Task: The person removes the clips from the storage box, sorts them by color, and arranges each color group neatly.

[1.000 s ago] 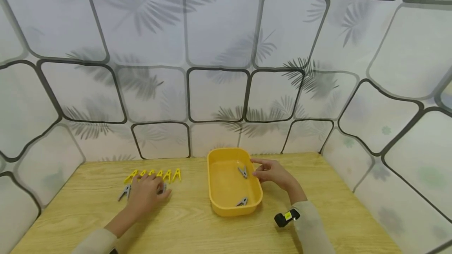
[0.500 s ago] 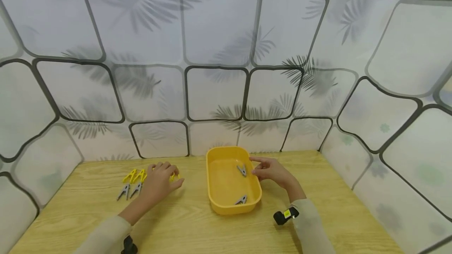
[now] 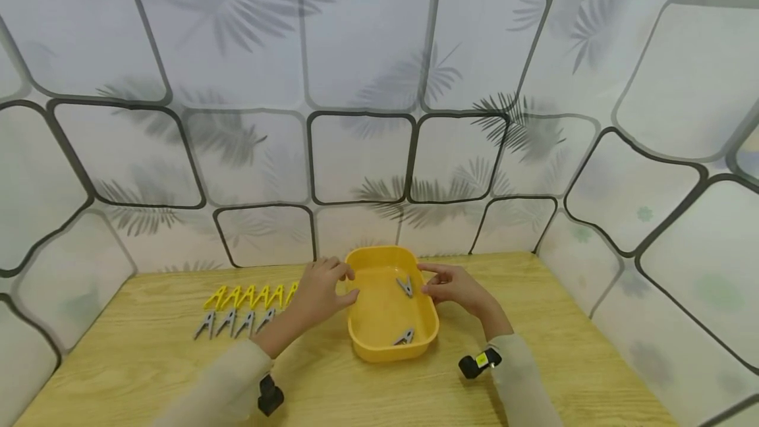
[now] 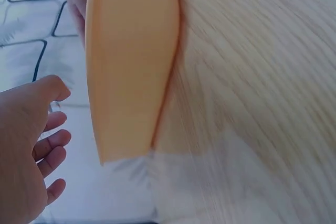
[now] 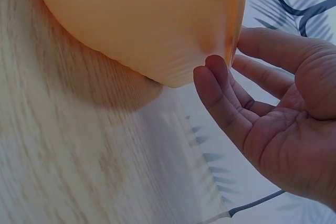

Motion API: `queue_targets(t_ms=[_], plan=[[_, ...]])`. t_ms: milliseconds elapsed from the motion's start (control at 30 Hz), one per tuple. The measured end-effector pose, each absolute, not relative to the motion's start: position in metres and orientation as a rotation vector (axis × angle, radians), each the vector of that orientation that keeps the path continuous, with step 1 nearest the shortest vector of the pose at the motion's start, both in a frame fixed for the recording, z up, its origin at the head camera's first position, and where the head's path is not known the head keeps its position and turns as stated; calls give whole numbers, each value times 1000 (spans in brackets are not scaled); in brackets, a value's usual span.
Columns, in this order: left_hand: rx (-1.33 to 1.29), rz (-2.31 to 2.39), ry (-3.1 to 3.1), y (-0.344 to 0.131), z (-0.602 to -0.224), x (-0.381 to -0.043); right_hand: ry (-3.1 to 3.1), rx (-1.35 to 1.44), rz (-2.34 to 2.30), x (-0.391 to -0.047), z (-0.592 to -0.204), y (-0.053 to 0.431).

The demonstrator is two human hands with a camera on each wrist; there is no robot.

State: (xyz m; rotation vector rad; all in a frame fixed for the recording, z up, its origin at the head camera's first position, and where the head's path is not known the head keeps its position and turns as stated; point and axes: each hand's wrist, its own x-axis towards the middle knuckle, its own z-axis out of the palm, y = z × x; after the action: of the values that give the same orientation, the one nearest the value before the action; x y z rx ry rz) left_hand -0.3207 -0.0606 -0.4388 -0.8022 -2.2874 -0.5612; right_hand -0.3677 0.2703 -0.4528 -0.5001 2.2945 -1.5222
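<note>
My left hand point(image 3: 321, 290) hovers at the left rim of the yellow tray point(image 3: 386, 352), its fingers loosely bent and thumb apart, with nothing seen between them. In the left wrist view the hand point(image 4: 23, 145) is beside the tray's outer wall point(image 4: 131, 66). My right hand point(image 3: 459, 292) touches the tray's right side, index finger at the rim. The right wrist view shows the hand's fingertips point(image 5: 212, 72) against the wall. Inside the tray lie two grey clothespins, one toward the back point(image 3: 406, 286), the other point(image 3: 405, 336) near the front.
On the wooden table point(image 3: 148, 361), left of the tray, are a row of several yellow clothespins point(image 3: 248, 296) and, in front of it, a row of several grey clothespins point(image 3: 244, 324). My left forearm partly covers their right ends. A patterned curtain point(image 3: 367, 157) stands behind the table.
My left hand has moved right, from the rows of clothespins to the tray's left rim, uncovering most of both rows. My right hand stays at the tray.
</note>
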Motion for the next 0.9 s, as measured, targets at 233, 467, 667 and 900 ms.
queue_targets(t_ms=[233,467,667,900], plan=[[-1074,-587,-2466,-24,-434,-323,2285,-488,-1530,-365,-450,270],[-1230,-612,-2740,-4,-433,-321,2283,-515,-1536,-365,-451,269],[-1284,-612,-2861,3,-436,-323,2278,-505,-1542,-367,-451,270],[-1305,-531,-2949,9,-437,-324,2277,-504,-1544,-367,-452,271]])
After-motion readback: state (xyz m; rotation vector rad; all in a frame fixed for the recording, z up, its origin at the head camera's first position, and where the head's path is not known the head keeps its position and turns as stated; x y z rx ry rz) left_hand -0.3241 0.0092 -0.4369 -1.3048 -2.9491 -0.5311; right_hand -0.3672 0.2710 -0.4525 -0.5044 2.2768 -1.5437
